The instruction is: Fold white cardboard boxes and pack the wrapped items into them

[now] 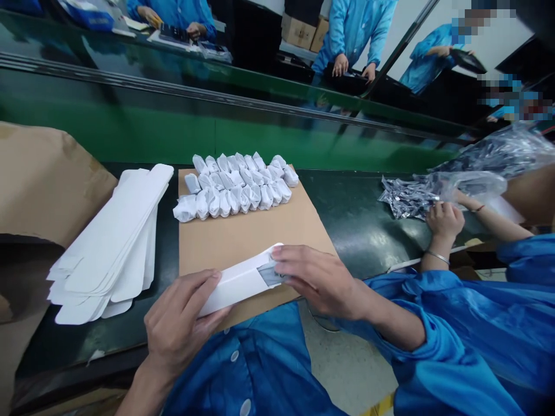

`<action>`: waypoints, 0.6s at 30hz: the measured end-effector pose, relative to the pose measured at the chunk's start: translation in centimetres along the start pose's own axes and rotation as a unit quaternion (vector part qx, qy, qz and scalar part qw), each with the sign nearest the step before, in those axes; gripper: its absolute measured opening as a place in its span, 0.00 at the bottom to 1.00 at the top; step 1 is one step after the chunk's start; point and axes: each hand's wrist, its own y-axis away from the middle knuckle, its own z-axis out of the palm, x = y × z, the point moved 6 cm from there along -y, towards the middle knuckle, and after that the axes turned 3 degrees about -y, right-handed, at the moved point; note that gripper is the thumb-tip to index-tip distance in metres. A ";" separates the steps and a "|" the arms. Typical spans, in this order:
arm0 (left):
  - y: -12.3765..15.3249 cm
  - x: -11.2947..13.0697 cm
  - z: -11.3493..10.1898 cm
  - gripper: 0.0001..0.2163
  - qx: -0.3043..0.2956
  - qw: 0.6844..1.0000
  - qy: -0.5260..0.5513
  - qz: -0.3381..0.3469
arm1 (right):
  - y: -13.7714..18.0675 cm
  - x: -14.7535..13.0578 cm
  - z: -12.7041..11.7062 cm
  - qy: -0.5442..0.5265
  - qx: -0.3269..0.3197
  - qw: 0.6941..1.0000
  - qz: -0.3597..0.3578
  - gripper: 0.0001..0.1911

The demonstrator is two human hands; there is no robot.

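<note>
slim white cardboard box [236, 286] is in my left hand [177, 318], fingers clamped on it; my right hand [321, 280] partly covers its open end, grip unclear. i judge it unfinished; white paper-wrapped bundles [224, 203] and flat white card blanks [117, 242] remain.

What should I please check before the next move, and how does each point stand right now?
1. Left hand has a hold on the box: ok, fingers and thumb are around its near end.
2. Right hand is at the box's other end: ok, its fingers are over the opening.
3. Insert is fully inside: cannot tell, the fingers hide part of it.
4. Box is closed: not ok, the insert shows at the open end.
5. Wrapped pieces are clear of both hands: ok, they sit in rows on the far part of the cardboard.
6. Co-worker's hand is out of the way: ok, it is by the silver bags.
</note>
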 end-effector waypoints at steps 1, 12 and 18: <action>0.0 0.1 -0.1 0.19 0.006 1.000 0.002 0.004 | 0.1 -0.1 -0.1 0.020 0.005 1.000 -0.020 0.17; 1.3 1.5 -0.4 0.18 0.052 0.998 0.020 0.028 | 1.4 -1.7 -1.1 0.059 0.002 0.993 -0.097 0.11; 1.4 2.2 -1.1 0.18 0.075 0.996 -0.001 0.052 | 1.0 -3.2 -2.4 0.080 0.007 0.987 -0.140 0.06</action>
